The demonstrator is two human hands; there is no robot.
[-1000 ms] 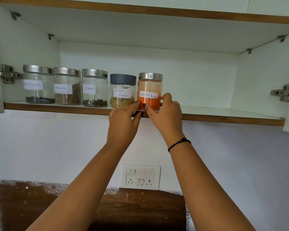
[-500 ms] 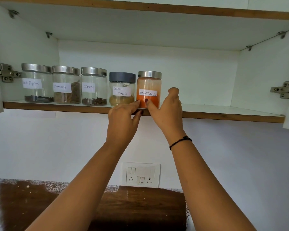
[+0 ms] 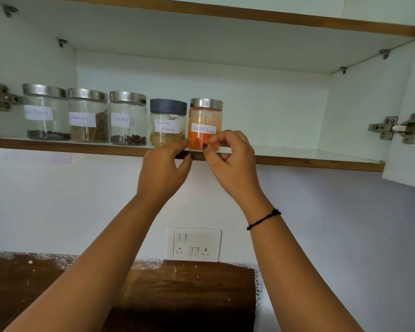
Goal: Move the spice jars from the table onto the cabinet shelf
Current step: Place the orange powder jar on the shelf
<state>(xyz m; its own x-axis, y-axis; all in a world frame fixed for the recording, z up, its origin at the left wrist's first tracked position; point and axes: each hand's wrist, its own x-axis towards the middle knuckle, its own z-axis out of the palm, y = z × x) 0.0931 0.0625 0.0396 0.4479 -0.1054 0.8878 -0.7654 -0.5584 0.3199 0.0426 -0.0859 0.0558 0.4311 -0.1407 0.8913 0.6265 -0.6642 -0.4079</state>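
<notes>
Because the orange jar point(image 3: 205, 124) stands close to the front edge of the cabinet shelf point(image 3: 297, 161), a bump from a finger could tip it or slide it off, and it could fall and break. It also stands just beside the jar with the dark lid point(image 3: 168, 122), so a push to the side could knock that one too. The left hand point(image 3: 163, 167) is loosely curled, with its fingertips at the shelf edge near the bottom of the orange jar. The right hand point(image 3: 230, 159) is half closed, with fingertips pinched together right in front of the jar. I cannot tell if they touch the glass. Neither hand grips the jar.
</notes>
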